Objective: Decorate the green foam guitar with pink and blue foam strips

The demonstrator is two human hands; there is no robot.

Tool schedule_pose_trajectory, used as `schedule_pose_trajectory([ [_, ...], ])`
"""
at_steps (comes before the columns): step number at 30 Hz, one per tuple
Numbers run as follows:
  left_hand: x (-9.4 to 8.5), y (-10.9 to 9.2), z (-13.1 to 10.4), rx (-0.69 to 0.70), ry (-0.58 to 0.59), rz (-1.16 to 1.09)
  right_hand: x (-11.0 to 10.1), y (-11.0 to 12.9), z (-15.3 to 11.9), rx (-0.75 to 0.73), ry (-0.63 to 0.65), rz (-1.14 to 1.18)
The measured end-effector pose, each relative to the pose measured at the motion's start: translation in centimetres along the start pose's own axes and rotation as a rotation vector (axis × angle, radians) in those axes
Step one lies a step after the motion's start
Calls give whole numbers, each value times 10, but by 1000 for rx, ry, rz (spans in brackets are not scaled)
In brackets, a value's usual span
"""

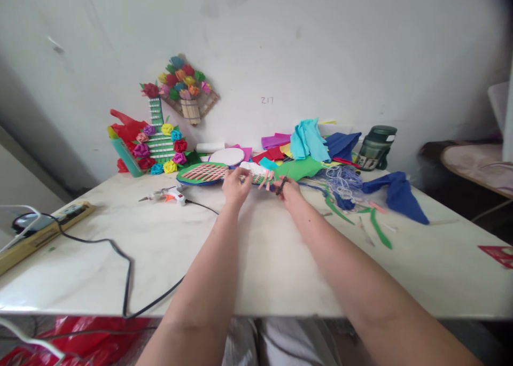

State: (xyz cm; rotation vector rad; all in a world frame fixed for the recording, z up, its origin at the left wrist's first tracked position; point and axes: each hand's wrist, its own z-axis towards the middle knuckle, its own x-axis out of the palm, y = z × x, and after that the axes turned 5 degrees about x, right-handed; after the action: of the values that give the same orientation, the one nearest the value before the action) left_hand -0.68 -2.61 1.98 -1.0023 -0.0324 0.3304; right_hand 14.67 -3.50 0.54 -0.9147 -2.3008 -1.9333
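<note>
A flat green craft piece (204, 173) with a dark blue edge and pink lattice strips lies near the back of the table. At its narrow right part, my left hand (237, 184) has thumb and fingers closed together; anything between them is too small to make out. My right hand (287, 189) is closed around dark-handled scissors (281, 186), just right of several loose pink strips (267, 180). Green paper (300, 168) lies behind my right hand.
A glue gun (174, 196) with a black cord lies left. Behind it stand a flower-decorated green craft (160, 144) and a teal tube (127, 155). Blue yarn (344, 181), blue cloth (401, 195) and a dark bottle (377, 148) are right. A power strip (48, 232) sits far left.
</note>
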Motion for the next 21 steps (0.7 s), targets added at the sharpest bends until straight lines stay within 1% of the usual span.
schedule_pose_trajectory([
  [1, 0, 0, 0, 99, 9, 46, 0, 1, -1, -1, -3, -7],
  [2, 0, -1, -1, 173, 45, 66, 0, 1, -2, 2, -4, -17],
  [4, 1, -2, -1, 239, 159, 29, -1, 2, -5, 11, -5, -41],
  [6, 1, -2, -1, 225, 265, -25, -2, 4, -6, 26, -2, -61],
  [9, 2, -1, -1, 165, 355, -39, -4, 5, -6, 45, 17, -102],
  [13, 5, 5, -1, 116, 424, -68, -7, 8, -7, 78, 42, -156],
  [15, 7, 9, 0, 133, 452, -63, -9, 9, -7, 96, 61, -164],
  [19, 11, 13, 1, 215, 490, -18, -10, 12, -8, 120, 88, -171],
  [21, 12, 13, 2, 176, 493, -61, -11, 13, -7, 129, 94, -170],
])
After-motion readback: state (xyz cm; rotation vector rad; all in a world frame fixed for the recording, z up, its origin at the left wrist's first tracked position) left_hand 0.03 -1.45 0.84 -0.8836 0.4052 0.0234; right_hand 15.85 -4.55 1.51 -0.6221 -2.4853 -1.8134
